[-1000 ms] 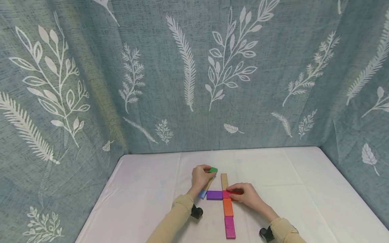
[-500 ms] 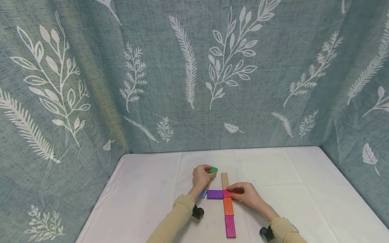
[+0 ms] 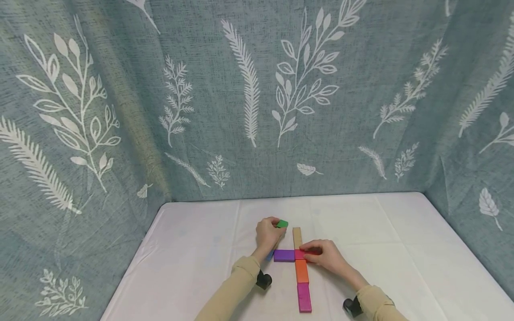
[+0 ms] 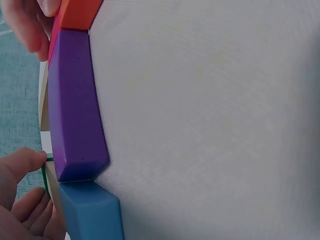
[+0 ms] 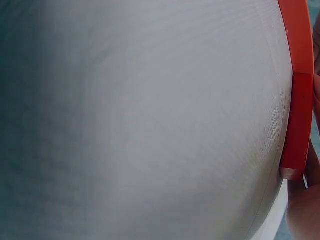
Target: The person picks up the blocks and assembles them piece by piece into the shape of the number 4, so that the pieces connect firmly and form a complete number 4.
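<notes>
Under right hand: red block

Your purple block, blue block: smooth painted finish, matt sheen. Tan block: bare wood look. Worktop cover: white woven cloth. Backdrop: coarse printed fabric.

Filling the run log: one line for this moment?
left hand: grips green flat block | right hand: holds red flat block | purple flat block: beside red
</notes>
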The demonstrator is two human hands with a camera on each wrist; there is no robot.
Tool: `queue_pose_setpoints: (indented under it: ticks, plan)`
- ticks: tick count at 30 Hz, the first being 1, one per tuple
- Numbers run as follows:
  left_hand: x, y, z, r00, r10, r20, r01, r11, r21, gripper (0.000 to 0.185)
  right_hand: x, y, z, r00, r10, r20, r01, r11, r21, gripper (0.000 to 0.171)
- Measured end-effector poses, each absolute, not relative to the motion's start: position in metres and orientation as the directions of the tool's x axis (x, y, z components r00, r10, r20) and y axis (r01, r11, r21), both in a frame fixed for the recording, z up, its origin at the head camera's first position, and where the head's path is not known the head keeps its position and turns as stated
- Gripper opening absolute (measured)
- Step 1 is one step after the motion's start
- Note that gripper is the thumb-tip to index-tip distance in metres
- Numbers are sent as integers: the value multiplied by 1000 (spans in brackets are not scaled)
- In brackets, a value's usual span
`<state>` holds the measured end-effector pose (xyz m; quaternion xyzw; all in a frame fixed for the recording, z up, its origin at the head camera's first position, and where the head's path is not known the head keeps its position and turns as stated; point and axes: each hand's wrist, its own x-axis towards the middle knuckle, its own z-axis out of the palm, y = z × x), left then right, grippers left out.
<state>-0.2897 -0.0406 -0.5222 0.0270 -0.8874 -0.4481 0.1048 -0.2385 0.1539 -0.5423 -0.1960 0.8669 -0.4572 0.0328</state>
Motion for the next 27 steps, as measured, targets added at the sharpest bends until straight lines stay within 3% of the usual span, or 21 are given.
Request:
queue_pose_setpoints:
  ticks: [27]
  plan:
    - [-283, -48, -525, -984, -126, 129, 31, 584, 811, 28, -225, 145, -542, -930, -345, 125, -298, 510, -807, 25]
